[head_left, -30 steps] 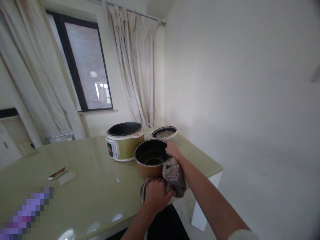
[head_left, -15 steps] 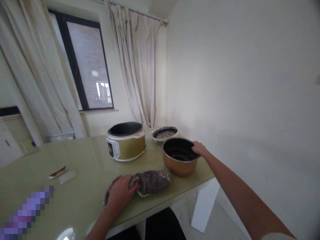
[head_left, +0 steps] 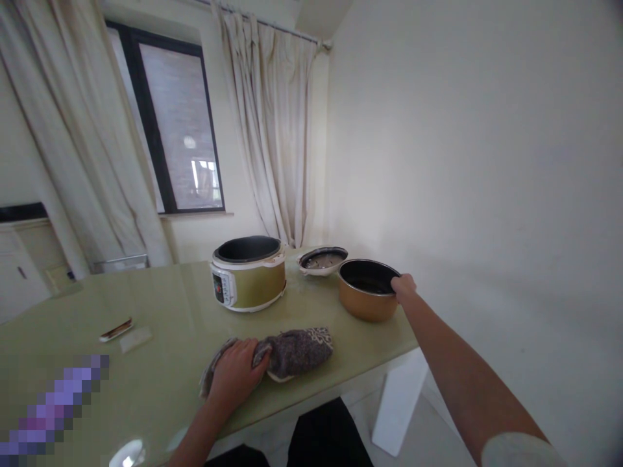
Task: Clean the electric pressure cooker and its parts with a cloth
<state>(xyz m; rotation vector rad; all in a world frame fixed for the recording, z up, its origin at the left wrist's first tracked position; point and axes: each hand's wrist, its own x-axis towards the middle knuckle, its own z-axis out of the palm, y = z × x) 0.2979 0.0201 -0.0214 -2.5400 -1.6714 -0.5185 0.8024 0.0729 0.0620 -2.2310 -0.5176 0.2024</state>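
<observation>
Pot (head_left: pixel 368 306) moved R, R hand (head_left: pixel 403 287) gripping rim.

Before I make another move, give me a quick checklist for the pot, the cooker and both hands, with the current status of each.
1. Right hand gripping the pot at its rim: ok.
2. Pot roughly upright, opening facing up: ok.
3. Pot's base fully supported by the table: cannot tell; it is near the right end, and contact underneath is unclear.
4. Left hand free: not ok; it grasps the bunched cloth near the front edge.
5. Cooker open on top: ok; the lid is off, lying behind the pot.
6. Pot's contents: cannot tell; the inside is too dark.
</observation>
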